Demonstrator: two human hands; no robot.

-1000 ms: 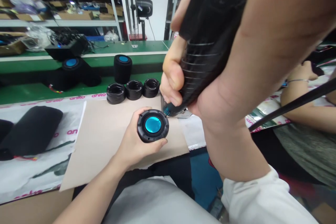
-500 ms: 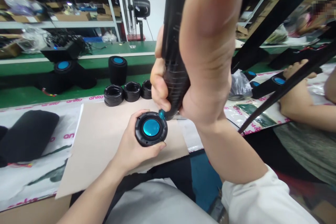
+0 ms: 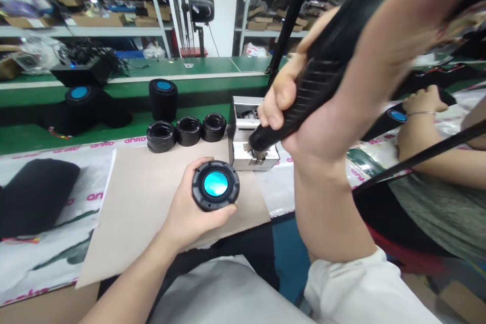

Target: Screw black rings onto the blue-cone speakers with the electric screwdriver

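My left hand (image 3: pixel 190 207) grips a round black speaker (image 3: pixel 199 187) by its sides, above a sheet of cardboard. Its ringed face, with a shiny blue disc in the middle, points up at me. In my right hand (image 3: pixel 322 111) is a black electric screwdriver (image 3: pixel 319 78), held slanting down. The driver's tip is at the front of a small white and grey screw dispenser (image 3: pixel 243 163); whether a screw sits on the bit is too small to tell. Several black rings, one of them a ridged ring (image 3: pixel 161 136), stand in a row behind the speaker.
Cardboard (image 3: pixel 144 202) covers the bench before me. A black fabric-covered cylinder (image 3: pixel 163 104) with a blue top stands behind the rings. Dark cloth-covered pieces (image 3: pixel 45 197) lie at left. On the right, a co-worker's arm (image 3: pixel 421 136) rests near a slanting black bar (image 3: pixel 425 157).
My right hand has swung the screwdriver from the speaker's rim rightward to the screw dispenser, which now shows. My left hand keeps the speaker in nearly the same place.
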